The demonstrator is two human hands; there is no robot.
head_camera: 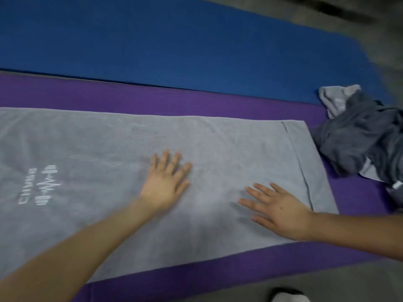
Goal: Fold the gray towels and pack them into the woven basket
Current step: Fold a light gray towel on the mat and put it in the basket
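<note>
a light gray towel lies spread flat across the middle of the frame, on a purple mat whose edges show above, below and to the right of it. the person's left hand rests palm down near the centre of the towel, fingers straight and slightly spread, pointing toward the top of the frame. the right hand lies flat on the same towel in the lower right, fingers splayed and pointing left, just short of the towel's stitched hem. neither hand pinches or grips any cloth. on the left part of the towel sits a white printed logo, turned sideways: two barbell shapes joined by a zigzag heartbeat line, with a row of capital letters beside it that is too blurred to read. a blue mat fills the upper part of the frame, its edge running along the far side of the purple one. at the right edge a crumpled pile of towels, dark gray with a lighter gray piece at its top, lies across the ends of both mats, just beside the flat towel's hem. gray floor shows in the lower right, and a blurred white object pokes in at the bottom edge.
</note>
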